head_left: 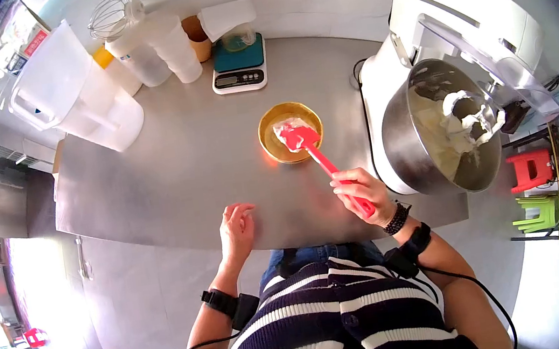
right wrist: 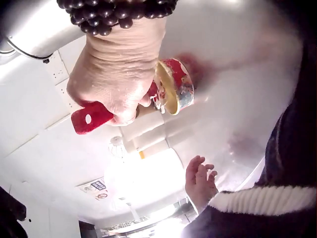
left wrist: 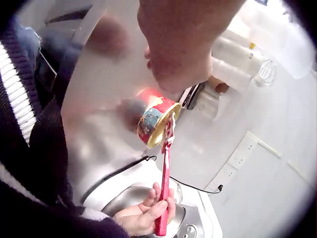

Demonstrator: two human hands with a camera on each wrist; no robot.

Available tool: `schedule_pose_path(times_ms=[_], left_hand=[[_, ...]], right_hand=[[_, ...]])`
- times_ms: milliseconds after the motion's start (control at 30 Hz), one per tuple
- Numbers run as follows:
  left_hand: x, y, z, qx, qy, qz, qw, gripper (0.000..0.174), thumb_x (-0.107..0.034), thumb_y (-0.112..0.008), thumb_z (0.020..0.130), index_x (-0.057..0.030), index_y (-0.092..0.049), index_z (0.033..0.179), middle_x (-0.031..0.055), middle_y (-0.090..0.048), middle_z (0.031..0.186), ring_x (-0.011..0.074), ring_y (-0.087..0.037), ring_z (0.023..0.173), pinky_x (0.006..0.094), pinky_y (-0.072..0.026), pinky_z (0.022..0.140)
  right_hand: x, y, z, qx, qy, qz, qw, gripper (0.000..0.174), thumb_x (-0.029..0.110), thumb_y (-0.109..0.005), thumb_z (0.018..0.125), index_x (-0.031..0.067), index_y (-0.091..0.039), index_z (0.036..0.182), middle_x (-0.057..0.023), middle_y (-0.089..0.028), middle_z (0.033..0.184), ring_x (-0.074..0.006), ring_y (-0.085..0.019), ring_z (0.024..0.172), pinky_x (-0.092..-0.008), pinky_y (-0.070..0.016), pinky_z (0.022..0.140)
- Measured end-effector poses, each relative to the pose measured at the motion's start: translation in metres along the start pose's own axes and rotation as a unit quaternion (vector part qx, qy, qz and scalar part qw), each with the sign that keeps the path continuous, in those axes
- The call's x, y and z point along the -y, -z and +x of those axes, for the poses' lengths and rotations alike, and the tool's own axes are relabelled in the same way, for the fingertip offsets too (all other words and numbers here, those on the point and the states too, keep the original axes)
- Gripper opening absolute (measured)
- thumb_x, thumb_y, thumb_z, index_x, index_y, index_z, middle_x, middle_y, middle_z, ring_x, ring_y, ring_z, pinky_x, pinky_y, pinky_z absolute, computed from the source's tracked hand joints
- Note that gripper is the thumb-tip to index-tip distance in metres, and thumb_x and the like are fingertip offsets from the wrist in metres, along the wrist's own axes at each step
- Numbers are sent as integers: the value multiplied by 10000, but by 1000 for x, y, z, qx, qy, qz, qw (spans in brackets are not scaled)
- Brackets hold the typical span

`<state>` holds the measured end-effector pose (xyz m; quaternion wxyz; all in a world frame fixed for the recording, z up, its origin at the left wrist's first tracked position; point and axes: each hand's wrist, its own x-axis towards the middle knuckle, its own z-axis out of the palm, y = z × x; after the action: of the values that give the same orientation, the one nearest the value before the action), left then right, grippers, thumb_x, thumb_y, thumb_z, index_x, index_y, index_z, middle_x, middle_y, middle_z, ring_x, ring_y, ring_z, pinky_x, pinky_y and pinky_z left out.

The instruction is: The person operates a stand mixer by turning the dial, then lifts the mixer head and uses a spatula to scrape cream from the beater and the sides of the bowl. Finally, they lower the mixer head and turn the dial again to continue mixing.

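My right hand [head_left: 371,198] grips the handle of a red spatula [head_left: 324,161], fingers wrapped round it near its end. White cream coats the spatula's blade, which is over a round tin [head_left: 269,149] with a gold inside. From the left wrist view, the tin's outside [left wrist: 151,121] shows a colourful print, and cream clings to the spatula [left wrist: 165,191] along its blade. Near the counter's front edge, my left hand [head_left: 237,235] holds nothing, its fingers loosely bent, apart from the tin.
On the right stands a white stand mixer [head_left: 470,15]; its steel bowl [head_left: 407,150] contains cream, and a cream-covered beater [head_left: 474,122] hangs there. Along the back are a kitchen scale [head_left: 239,82], stacked white cups [head_left: 175,50], a wire whisk [head_left: 109,19] and a large plastic pitcher [head_left: 94,103].
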<state>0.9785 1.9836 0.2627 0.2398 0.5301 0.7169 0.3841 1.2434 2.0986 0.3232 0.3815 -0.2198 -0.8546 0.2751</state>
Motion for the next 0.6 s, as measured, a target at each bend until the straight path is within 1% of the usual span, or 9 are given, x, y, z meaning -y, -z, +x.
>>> schedule_pose_path(times_ms=[100, 200, 300, 400, 433, 500, 567, 600], left_hand=[[-4, 0, -1, -8, 5, -14, 1000, 181, -3, -512, 785, -64, -606, 928, 96, -539, 930, 168, -518, 638, 277, -452, 586], [-9, 0, 0, 10, 4, -10, 1000, 188, -4, -511, 784, -66, -606, 934, 94, -535, 930, 172, -515, 644, 277, -451, 590], [-9, -1, 2, 8, -23, -8, 1000, 246, 48, -498, 742, -57, -611, 934, 77, -549, 957, 139, -516, 663, 240, -451, 565], [-9, -3, 5, 17, -15, -7, 1000, 249, 48, -499, 742, -57, -610, 939, 80, -546, 954, 142, -515, 662, 241, -454, 571], [-10, -4, 5, 17, -17, -6, 1000, 226, 29, -502, 757, -59, -607, 936, 86, -543, 946, 157, -517, 658, 258, -455, 580], [-13, -4, 6, 18, -19, -4, 1000, 181, -10, -507, 786, -64, -602, 931, 98, -535, 930, 186, -521, 650, 292, -456, 599], [-12, -9, 8, 22, -22, -6, 999, 172, -20, -509, 791, -59, -601, 931, 102, -541, 923, 190, -530, 651, 294, -458, 602], [-12, -11, 9, 24, -25, -7, 999, 168, -25, -510, 794, -57, -601, 931, 104, -544, 920, 192, -534, 652, 296, -459, 604]], right_hand=[[-8, -1, 0, -17, 1, -2, 1000, 254, -54, -641, 686, 56, -590, 910, -103, -553, 1043, -219, -622, 840, -299, -533, 691], [-11, -1, 3, -15, 6, -6, 1000, 248, -51, -645, 683, 57, -592, 900, -101, -556, 1041, -211, -623, 838, -294, -533, 692], [-11, 0, 4, -8, 10, -6, 1000, 249, -52, -651, 679, 56, -593, 896, -101, -561, 1035, -207, -623, 839, -289, -534, 687], [-2, 11, 6, -8, 20, -3, 1000, 251, -53, -653, 678, 55, -593, 896, -104, -564, 1027, -206, -624, 834, -284, -535, 681], [2, 16, 5, -9, 24, -2, 1000, 251, -53, -654, 679, 54, -593, 897, -106, -565, 1025, -206, -624, 831, -282, -535, 678], [10, 25, 2, -27, 33, 17, 999, 258, -65, -649, 682, 53, -602, 907, -108, -544, 1057, -199, -625, 824, -268, -533, 665], [15, 33, 0, -43, 42, 26, 998, 264, -71, -652, 682, 48, -605, 914, -114, -527, 1081, -197, -624, 827, -262, -531, 657], [14, 38, -2, -21, 32, 31, 999, 289, -84, -660, 676, 47, -609, 928, -122, -473, 1133, -207, -617, 853, -269, -536, 677]])
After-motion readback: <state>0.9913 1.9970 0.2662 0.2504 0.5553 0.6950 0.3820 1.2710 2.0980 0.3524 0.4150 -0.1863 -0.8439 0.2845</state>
